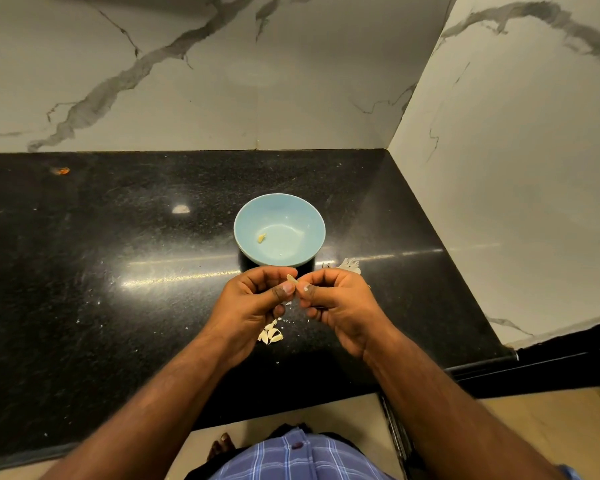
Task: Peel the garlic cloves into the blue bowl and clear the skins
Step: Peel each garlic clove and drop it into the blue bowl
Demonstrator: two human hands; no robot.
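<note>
A light blue bowl (302, 216) stands on the black counter with one small peeled garlic piece (261, 238) inside. Just in front of it, my left hand (253, 303) and my right hand (336, 303) meet over the counter. Both pinch a single garlic clove (291, 279) between thumbs and fingertips. Under my left hand lies a small pile of unpeeled cloves (271, 335). White garlic skins (350, 264) sit to the right of the bowl, partly hidden behind my right hand.
The black granite counter (118, 271) ends at marble walls behind and to the right. Small skin flakes (290, 322) are scattered near the hands. An orange speck (62, 171) lies far left. The counter's front edge runs just below my forearms.
</note>
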